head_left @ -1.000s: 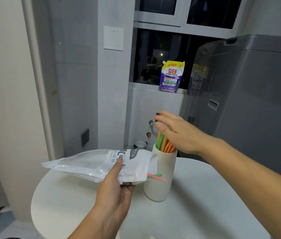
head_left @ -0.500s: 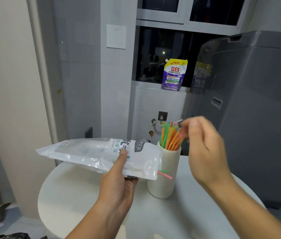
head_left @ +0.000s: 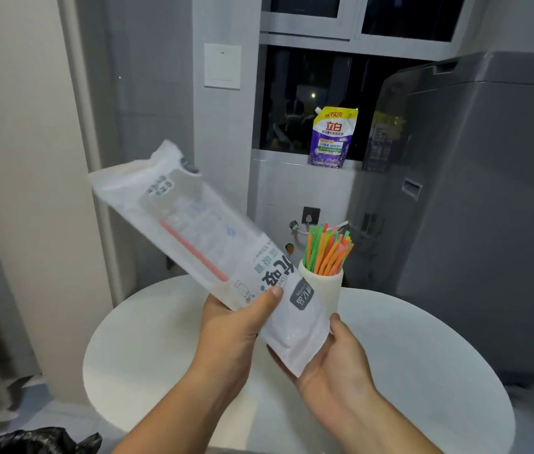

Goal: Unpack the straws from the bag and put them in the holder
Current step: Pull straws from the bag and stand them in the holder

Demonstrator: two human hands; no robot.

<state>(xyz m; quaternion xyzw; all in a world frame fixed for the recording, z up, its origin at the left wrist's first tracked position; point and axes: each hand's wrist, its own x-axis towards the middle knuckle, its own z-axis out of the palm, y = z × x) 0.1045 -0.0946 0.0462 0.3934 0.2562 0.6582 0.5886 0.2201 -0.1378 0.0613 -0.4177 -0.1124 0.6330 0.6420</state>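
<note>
Both hands hold the bag [head_left: 213, 244] in the air above the near half of the round white table [head_left: 422, 371]. The bag is tilted, its far end high to the left and its near end low to the right. The left hand [head_left: 232, 332] grips it about the middle, thumb pressed flat on the printed front; its other fingers are behind the bag and cannot be seen. The right hand [head_left: 334, 362] cups the low end from below, thumb up along the bag's right edge, its fingers hidden under the plastic. One pink straw [head_left: 193, 250] lies inside the bag, seen through the clear panel. The white holder [head_left: 327, 290] stands upright on the table just beyond the hands, its left side partly covered by the bag. The green and orange straws [head_left: 327, 250] stand in it, fanning to the right. A purple pouch [head_left: 332, 137] stands on the far sill [head_left: 278, 158], and a grey washer [head_left: 488, 208] fills the right.
</note>
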